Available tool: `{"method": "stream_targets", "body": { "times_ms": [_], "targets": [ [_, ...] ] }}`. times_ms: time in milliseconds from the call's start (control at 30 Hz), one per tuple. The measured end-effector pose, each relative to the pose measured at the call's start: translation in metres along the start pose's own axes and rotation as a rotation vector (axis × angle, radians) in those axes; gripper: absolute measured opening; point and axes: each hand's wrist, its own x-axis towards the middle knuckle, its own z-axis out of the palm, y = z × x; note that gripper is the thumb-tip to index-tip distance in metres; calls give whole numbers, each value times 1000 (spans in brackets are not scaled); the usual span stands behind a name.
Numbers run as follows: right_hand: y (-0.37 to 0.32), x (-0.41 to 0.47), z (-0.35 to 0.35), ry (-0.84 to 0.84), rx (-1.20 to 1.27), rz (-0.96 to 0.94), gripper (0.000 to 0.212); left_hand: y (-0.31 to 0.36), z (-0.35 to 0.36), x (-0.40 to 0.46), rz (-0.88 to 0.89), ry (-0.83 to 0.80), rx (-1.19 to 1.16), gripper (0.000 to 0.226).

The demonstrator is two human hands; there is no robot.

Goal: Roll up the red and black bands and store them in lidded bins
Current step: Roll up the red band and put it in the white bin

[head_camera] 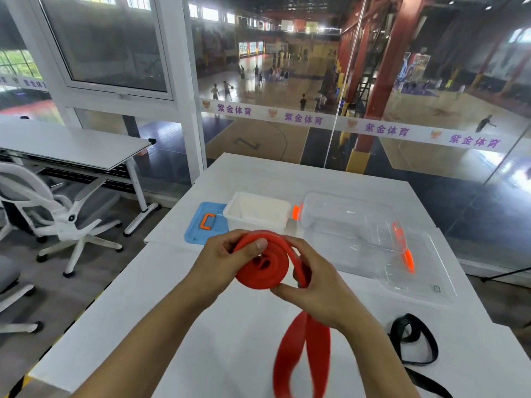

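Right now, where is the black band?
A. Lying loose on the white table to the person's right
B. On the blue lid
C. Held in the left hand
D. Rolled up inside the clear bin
A: the black band lies unrolled on the white table at the right, while both hands are busy rolling the red band.

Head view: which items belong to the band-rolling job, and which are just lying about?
Job: red band, gripped by left hand and right hand; black band; white bin; blue lid; clear bin; clear lid.
Lying about: office chair; side desk.
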Motion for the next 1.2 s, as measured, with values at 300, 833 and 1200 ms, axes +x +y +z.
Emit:
{"method": "stream_targets", "body": {
  "times_ms": [300, 833, 1200],
  "targets": [
    [-5, 5, 39, 126, 165, 21, 117, -10, 32, -1, -94, 352, -371, 51],
    [11, 4, 17, -65, -68, -81, 103, -6, -17, 0, -216, -138, 2, 42],
    [12, 8, 9, -97, -84, -3, 81, -16, -11, -2, 38, -78, 203, 29]
  ]
}}
